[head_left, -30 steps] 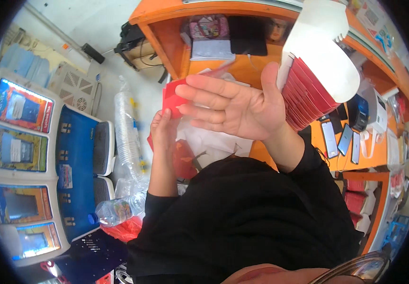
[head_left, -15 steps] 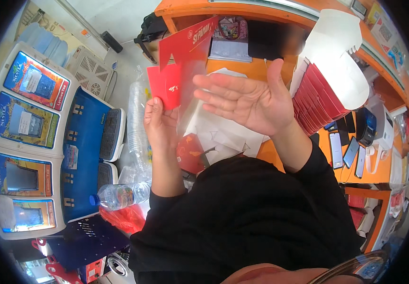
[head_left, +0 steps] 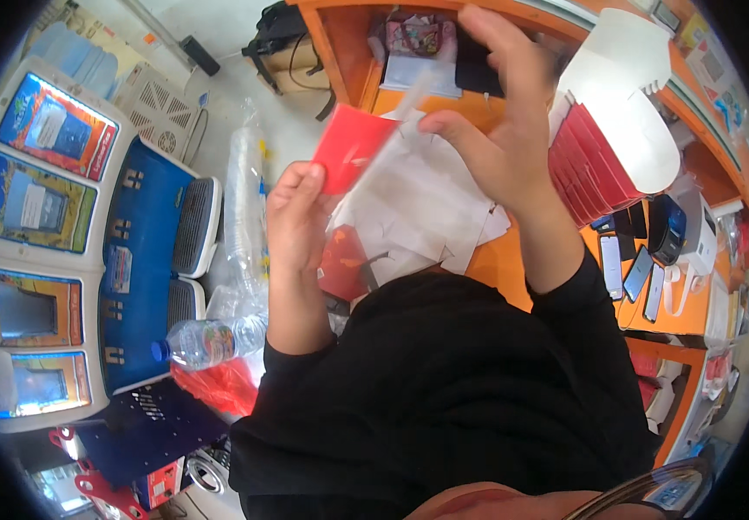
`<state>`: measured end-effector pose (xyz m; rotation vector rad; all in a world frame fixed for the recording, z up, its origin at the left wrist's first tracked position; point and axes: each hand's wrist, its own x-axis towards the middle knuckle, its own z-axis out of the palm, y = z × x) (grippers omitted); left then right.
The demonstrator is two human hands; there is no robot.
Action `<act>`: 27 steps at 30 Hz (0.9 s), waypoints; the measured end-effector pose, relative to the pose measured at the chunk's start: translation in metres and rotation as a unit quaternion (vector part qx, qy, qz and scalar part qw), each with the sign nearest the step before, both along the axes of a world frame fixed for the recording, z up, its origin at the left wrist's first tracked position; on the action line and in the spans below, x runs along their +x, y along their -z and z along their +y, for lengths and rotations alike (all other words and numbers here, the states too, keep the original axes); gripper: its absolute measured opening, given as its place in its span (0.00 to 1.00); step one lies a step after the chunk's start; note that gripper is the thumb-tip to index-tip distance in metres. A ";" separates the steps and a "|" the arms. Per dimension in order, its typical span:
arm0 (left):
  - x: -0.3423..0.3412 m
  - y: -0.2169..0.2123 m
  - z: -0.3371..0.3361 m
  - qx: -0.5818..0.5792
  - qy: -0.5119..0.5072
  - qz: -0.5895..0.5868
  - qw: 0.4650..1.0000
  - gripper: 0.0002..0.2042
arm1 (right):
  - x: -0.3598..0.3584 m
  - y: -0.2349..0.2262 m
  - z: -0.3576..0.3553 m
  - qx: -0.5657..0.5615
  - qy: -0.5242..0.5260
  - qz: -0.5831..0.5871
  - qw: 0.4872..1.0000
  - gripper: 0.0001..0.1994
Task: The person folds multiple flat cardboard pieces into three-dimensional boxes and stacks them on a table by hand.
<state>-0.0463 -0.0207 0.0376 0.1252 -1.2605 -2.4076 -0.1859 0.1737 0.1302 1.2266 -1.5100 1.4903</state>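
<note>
My left hand (head_left: 295, 208) pinches a red paperboard food box (head_left: 353, 152) by its near edge, thumb on top. The box is partly folded, and its thin pale edge smears toward the upper right. To the right, my right hand (head_left: 509, 130) is raised with thumb and fingers apart and nothing in it; its fingertips are blurred. Beneath both hands, flat white box blanks (head_left: 422, 204) lie spread on the orange table (head_left: 504, 269). One blank with its red printed side (head_left: 342, 264) up lies below my left hand.
A stack of nested red-and-white boxes (head_left: 595, 165) stands at the right. Beyond it lie several phones (head_left: 639, 273). A drink dispenser (head_left: 145, 260), a sleeve of clear plastic cups (head_left: 244, 199) and a plastic bottle (head_left: 205, 343) are at the left. A backpack (head_left: 283, 52) rests beyond the table.
My right hand has swung up and away from the box, its palm turning sideways. The large upright red panel has folded out of sight, leaving the box more compact in my left hand.
</note>
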 end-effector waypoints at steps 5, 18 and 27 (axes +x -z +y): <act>0.009 -0.027 0.009 0.107 0.108 0.050 0.987 0.21 | -0.002 0.004 0.005 0.135 -0.170 -0.239 0.946 0.08; 0.014 -0.018 0.015 -0.199 -0.161 -0.078 0.964 0.07 | 0.121 -0.071 -0.040 0.210 0.065 0.080 0.972 0.14; -0.005 -0.018 0.027 -0.071 -0.164 -0.053 0.983 0.07 | 0.180 -0.064 -0.044 0.269 0.002 0.113 0.957 0.13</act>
